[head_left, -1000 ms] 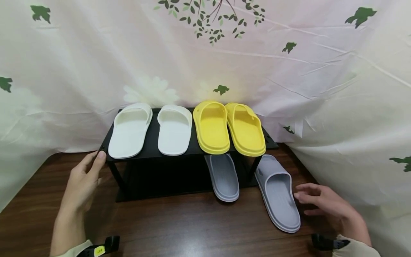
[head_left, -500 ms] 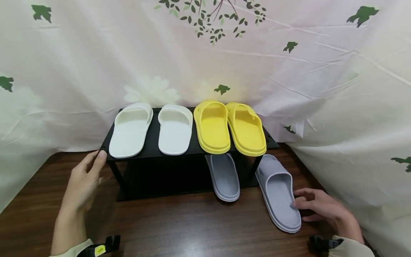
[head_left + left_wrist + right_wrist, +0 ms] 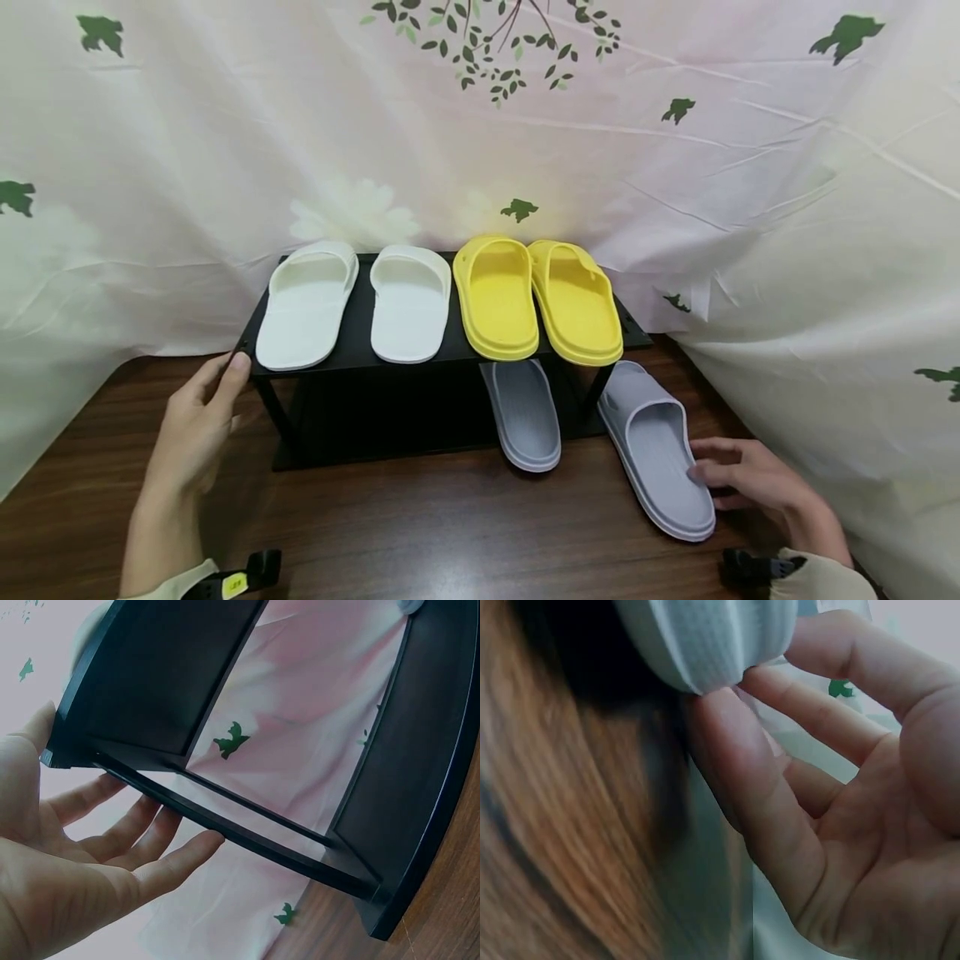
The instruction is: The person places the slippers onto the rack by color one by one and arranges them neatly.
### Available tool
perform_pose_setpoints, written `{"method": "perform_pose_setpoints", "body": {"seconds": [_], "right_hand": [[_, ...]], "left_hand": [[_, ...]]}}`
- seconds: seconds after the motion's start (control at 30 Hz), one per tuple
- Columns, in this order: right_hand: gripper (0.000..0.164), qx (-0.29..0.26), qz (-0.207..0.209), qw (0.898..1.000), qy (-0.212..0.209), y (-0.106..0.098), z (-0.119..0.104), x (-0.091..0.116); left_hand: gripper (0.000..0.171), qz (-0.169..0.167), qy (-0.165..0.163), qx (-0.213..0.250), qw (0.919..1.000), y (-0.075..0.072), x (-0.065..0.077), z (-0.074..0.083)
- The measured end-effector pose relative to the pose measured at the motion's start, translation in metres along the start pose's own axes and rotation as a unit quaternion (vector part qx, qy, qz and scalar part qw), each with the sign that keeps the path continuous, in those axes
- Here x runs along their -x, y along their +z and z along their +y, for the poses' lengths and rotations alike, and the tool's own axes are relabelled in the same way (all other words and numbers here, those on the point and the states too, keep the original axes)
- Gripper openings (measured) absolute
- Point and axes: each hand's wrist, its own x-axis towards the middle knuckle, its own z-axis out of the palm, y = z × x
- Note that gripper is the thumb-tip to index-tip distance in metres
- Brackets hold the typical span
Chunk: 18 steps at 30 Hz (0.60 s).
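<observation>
My left hand (image 3: 197,421) holds the front left corner of a black two-tier shoe rack (image 3: 352,354). In the left wrist view the thumb lies on the rack's upper board and the fingers are at the side bar (image 3: 262,855). At the right, my right hand (image 3: 761,479) pinches the right edge of a grey slipper (image 3: 660,458), thumb on top and fingers under the edge. That slipper's toe end lies beside the rack's right leg. Its grey mate (image 3: 525,417) pokes out from the lower shelf, toe end hidden under the upper board.
Two white slippers (image 3: 303,321) and two yellow slippers (image 3: 498,304) stand in a row on the upper board. A printed cloth (image 3: 420,158) hangs behind and along both sides. Dark wooden floor (image 3: 420,533) lies in front of the rack.
My right hand has come in to the grey slipper and taken its right edge. The slipper's near end has swung slightly right. The left hand stays at the rack corner.
</observation>
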Motion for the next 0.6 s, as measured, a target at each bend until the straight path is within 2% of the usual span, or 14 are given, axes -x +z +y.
{"method": "perform_pose_setpoints", "body": {"seconds": [0.37, 0.6], "right_hand": [[0.074, -0.032, -0.038, 0.999, -0.007, -0.007, 0.0079, 0.0023], [0.072, -0.047, -0.039, 0.998, -0.004, -0.0082, 0.0097, 0.0028]], "left_hand": [[0.06, -0.004, 0.006, 0.004, 1.0, -0.0007, -0.0009, -0.0024], [0.059, -0.008, 0.009, 0.009, 0.9999, -0.0003, -0.0011, -0.0031]]}}
